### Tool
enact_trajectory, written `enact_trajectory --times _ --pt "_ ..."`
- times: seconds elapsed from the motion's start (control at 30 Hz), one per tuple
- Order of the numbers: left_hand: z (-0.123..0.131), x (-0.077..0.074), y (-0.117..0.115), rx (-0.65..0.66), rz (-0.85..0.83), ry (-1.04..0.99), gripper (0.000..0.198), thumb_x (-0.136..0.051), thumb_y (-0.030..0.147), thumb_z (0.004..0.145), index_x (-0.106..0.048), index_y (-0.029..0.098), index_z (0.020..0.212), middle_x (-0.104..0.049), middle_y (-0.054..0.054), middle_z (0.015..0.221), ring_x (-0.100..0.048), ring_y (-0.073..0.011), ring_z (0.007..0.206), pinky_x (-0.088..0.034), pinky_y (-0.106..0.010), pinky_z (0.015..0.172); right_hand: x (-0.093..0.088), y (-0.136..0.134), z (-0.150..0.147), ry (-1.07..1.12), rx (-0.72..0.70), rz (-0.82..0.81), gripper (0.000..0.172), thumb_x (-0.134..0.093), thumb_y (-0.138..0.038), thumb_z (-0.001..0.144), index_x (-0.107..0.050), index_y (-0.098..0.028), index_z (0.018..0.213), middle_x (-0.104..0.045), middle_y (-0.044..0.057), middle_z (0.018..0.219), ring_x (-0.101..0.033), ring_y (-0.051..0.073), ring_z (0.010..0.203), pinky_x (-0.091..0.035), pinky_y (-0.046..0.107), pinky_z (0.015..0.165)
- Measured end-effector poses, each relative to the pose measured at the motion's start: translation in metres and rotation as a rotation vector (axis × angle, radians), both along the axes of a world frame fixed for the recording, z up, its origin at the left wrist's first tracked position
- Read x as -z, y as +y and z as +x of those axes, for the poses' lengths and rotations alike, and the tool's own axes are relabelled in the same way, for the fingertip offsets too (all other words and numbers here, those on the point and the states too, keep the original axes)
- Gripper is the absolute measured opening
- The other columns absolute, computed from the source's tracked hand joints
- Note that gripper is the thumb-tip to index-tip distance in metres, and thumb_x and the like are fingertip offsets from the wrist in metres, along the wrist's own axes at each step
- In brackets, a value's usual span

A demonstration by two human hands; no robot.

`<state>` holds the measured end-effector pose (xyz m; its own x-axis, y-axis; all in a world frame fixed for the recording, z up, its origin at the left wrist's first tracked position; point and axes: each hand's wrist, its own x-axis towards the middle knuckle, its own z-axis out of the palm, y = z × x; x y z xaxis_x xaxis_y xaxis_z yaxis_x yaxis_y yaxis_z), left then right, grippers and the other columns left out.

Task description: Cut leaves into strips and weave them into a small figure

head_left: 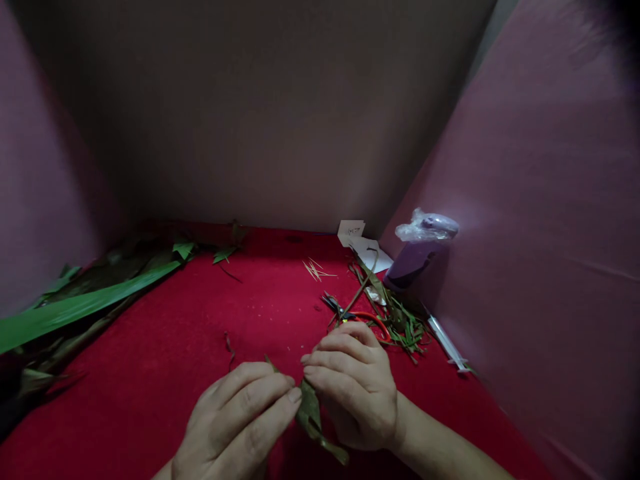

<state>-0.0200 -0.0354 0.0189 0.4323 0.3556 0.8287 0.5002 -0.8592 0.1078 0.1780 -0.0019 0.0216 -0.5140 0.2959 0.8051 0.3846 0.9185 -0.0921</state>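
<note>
Between my two hands is a dull green leaf [310, 410], partly folded or curled, its narrow end pointing down toward me. My left hand [240, 417] pinches its left side, with the fingertips close together. On the other side my right hand [353, 383] is closed on the leaf, fingers bent over it; the thumb is hidden. Just beyond the right hand lie scissors [373, 320] with red-orange handles and dark blades. A small dry twig [229, 350] rests on the red cloth [265, 293] past the left hand.
Long green leaves [100, 300] lie along the left wall. Several toothpicks [316, 269] sit at the back. To the right are a pile of stems and leaf scraps [405, 320], a syringe [447, 343], a purple bottle [413, 260] with plastic wrap and a folded white card [351, 232]. Pink walls flank the cloth.
</note>
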Motion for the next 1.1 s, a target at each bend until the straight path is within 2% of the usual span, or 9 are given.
enact_trajectory --times 0.2,0.33,0.5,0.63,0.77,0.87,0.97,1.1 --pt "0.005 -0.009 0.003 -0.040 0.022 -0.011 0.016 -0.049 0.009 0.085 -0.065 0.012 0.084 -0.072 -0.006 0.076 -0.066 -0.0133 0.075 -0.055 -0.022 0.070 0.000 0.000 0.000 -0.001 0.002 0.044 0.021 -0.047 -0.011 0.074 -0.059 -0.016 0.091 -0.072 0.004 0.080 -0.062 0.017 0.071 -0.042 0.037 0.072" --pt "0.004 -0.010 0.002 -0.068 0.042 -0.017 0.016 -0.050 0.009 0.083 -0.065 0.015 0.086 -0.072 -0.003 0.075 -0.067 -0.0130 0.071 -0.057 -0.023 0.067 0.005 0.004 0.001 -0.013 0.011 0.037 0.021 -0.045 -0.012 0.074 -0.059 -0.017 0.090 -0.072 0.004 0.081 -0.062 0.018 0.073 -0.042 0.038 0.073" --pt "0.003 -0.010 -0.001 -0.080 0.057 -0.034 0.014 -0.052 0.009 0.082 -0.065 0.013 0.084 -0.072 -0.004 0.074 -0.067 -0.0132 0.072 -0.056 -0.022 0.069 0.010 0.009 0.004 -0.009 0.016 0.048 0.021 -0.045 -0.013 0.072 -0.058 -0.017 0.087 -0.071 0.005 0.083 -0.061 0.019 0.075 -0.041 0.039 0.073" --pt "0.001 -0.003 -0.003 -0.102 0.055 -0.004 0.016 -0.052 0.009 0.082 -0.065 0.015 0.087 -0.073 -0.003 0.078 -0.067 -0.0136 0.075 -0.056 -0.023 0.071 0.012 0.013 0.006 -0.023 0.018 0.065 0.020 -0.043 -0.015 0.073 -0.058 -0.018 0.086 -0.071 0.004 0.084 -0.061 0.019 0.076 -0.040 0.040 0.074" --pt "-0.002 0.014 -0.008 -0.138 0.022 -0.100 0.019 -0.052 0.009 0.081 -0.066 0.016 0.094 -0.073 -0.004 0.085 -0.065 -0.0167 0.087 -0.053 -0.028 0.078 0.013 0.015 0.007 -0.026 0.024 0.068 0.020 -0.043 -0.015 0.073 -0.057 -0.019 0.086 -0.071 0.004 0.084 -0.061 0.019 0.077 -0.040 0.039 0.075" --pt "-0.005 0.022 -0.012 -0.131 -0.002 -0.082 0.023 -0.051 0.009 0.083 -0.066 0.017 0.098 -0.073 -0.004 0.091 -0.062 -0.0185 0.095 -0.051 -0.032 0.082 0.011 0.011 0.006 0.007 0.027 0.069 0.019 -0.047 -0.015 0.072 -0.057 -0.018 0.089 -0.071 0.005 0.090 -0.062 0.019 0.079 -0.042 0.039 0.076" --pt "-0.005 0.022 -0.015 -0.101 -0.016 -0.033 0.022 -0.048 0.013 0.085 -0.066 0.017 0.097 -0.073 -0.004 0.094 -0.061 -0.0188 0.097 -0.051 -0.031 0.083 0.006 0.003 0.006 0.057 0.025 0.102 0.020 -0.051 -0.016 0.074 -0.055 -0.019 0.093 -0.070 0.007 0.099 -0.062 0.019 0.083 -0.044 0.040 0.078" --pt "-0.005 0.017 -0.018 -0.109 -0.053 -0.019 0.026 -0.043 0.018 0.088 -0.065 0.020 0.101 -0.072 -0.003 0.095 -0.061 -0.0188 0.098 -0.051 -0.031 0.083 0.003 -0.005 0.008 0.002 -0.006 0.181 0.012 -0.053 -0.016 0.078 -0.060 -0.020 0.088 -0.072 0.004 0.093 -0.063 0.017 0.086 -0.045 0.035 0.077"
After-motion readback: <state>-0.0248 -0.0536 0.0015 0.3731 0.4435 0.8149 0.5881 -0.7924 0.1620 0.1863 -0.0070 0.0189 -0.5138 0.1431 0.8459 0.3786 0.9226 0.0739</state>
